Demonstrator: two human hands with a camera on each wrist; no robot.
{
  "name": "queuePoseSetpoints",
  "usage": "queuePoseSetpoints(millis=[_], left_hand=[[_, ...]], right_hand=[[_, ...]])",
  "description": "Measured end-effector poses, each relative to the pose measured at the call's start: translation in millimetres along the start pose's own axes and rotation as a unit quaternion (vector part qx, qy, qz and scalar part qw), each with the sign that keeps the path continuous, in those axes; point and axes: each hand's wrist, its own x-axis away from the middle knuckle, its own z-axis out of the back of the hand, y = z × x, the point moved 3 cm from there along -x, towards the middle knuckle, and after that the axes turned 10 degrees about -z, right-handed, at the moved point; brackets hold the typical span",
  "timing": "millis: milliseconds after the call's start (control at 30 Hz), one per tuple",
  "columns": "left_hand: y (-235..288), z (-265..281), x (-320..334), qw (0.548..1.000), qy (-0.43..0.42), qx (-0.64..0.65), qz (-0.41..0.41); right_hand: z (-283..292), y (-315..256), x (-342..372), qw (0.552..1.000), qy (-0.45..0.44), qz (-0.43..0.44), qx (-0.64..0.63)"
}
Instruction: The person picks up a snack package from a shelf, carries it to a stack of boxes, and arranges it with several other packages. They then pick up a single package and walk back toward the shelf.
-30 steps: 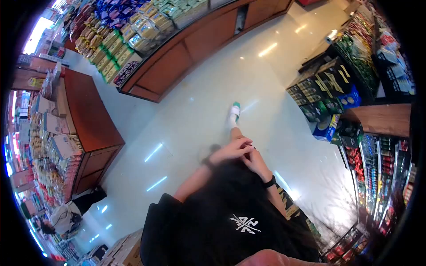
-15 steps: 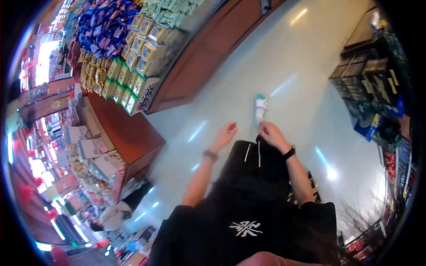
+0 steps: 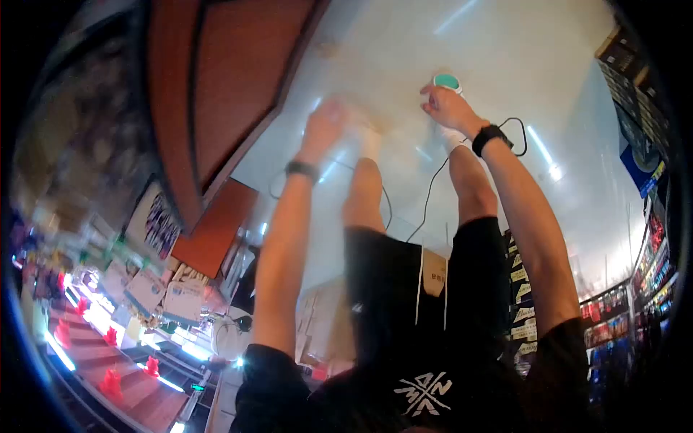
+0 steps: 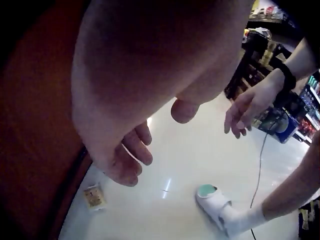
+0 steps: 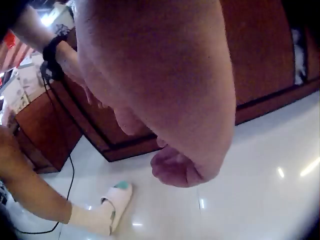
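A pale, shiny floor [image 3: 382,36] spreads under everything, with strips of light reflected in it. A red-brown cabinet [image 3: 238,79] bounds the floor's left edge, its dark base strip meeting the tiles. Dark boxes [image 3: 628,94] line the floor's right edge in the head view. Between them show the person's two bare legs and black shorts [image 3: 382,281].

Both arms reach forward over the floor, the hands well apart. The left hand [image 4: 125,155], blurred in the head view, is on the cabinet's side; its fingers are loosely bent, and nothing shows in its grasp. The right hand [image 3: 451,108] hangs over the right foot, fingers slack and slightly bent, likewise with nothing seen in it.

White slippers with green insoles are on the feet, one on the right [image 4: 212,205] and one on the left [image 5: 117,200]. A thin dark cable [image 4: 260,170] runs loosely near the right leg. Smallest is a packet [image 4: 94,197], lying on the floor near its edge along the cabinet base, beyond the left fingers and apart from them.
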Motion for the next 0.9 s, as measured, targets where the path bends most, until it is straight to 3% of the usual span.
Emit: queuePoseSetpoints(millis=[67,133,167,233,267,333,367,467,533,667,700,733,767,833,867,900], left_hand=[[-53,-18,-49,0.997,-0.049,0.032,0.048],[-116,-44,-93,0.996,-0.025,0.021,0.088],[-142,-54,-111,0.998,0.054,-0.023,0.033],[-250,-94,-157,0.997,-0.019,-0.029,0.076],[-259,-96,-167,0.991,0.000,0.002,0.135],[-300,-118,-181,0.987,0.138,-0.036,0.072],[-320,-129,-189,0.988,0.130,-0.039,0.072],[-353,-157,-194,0.992,0.087,-0.016,0.092],[-374,-167,-204,0.992,0.081,-0.020,0.092],[-397,-181,-225,0.993,0.085,-0.027,0.082],[-396,-185,-223,0.991,0.089,0.031,0.100],[-371,-189,-213,0.967,0.093,0.181,0.151],[-344,-191,-203,0.918,0.112,0.318,0.209],[-338,-211,-184,0.952,0.100,0.214,0.197],[-288,-196,-170,0.942,0.089,0.255,0.198],[-246,-182,-150,0.958,0.053,0.204,0.193]], right_hand=[[-27,19,-64,0.999,-0.022,-0.029,-0.017],[-59,30,-133,0.999,-0.004,-0.030,-0.026],[-81,35,-160,0.999,-0.001,-0.036,-0.033],[-113,30,-213,0.994,-0.002,-0.034,-0.105],[-132,27,-240,0.993,-0.002,-0.025,-0.118],[-170,23,-287,0.985,0.030,-0.005,-0.170],[-188,21,-305,0.976,0.061,-0.002,-0.207],[-223,6,-348,0.966,0.006,-0.029,-0.258],[-257,3,-383,0.967,0.042,0.017,-0.249],[-259,-18,-412,0.949,0.211,0.066,-0.226],[-269,-16,-419,0.963,0.183,0.073,-0.182],[-287,-10,-423,0.975,0.156,0.076,-0.136],[-290,-4,-422,0.985,0.129,0.073,-0.089],[-264,-12,-366,0.977,0.150,0.051,-0.142],[-248,-13,-333,0.971,0.135,0.069,-0.186],[-226,-17,-298,0.978,0.109,0.067,-0.164]])
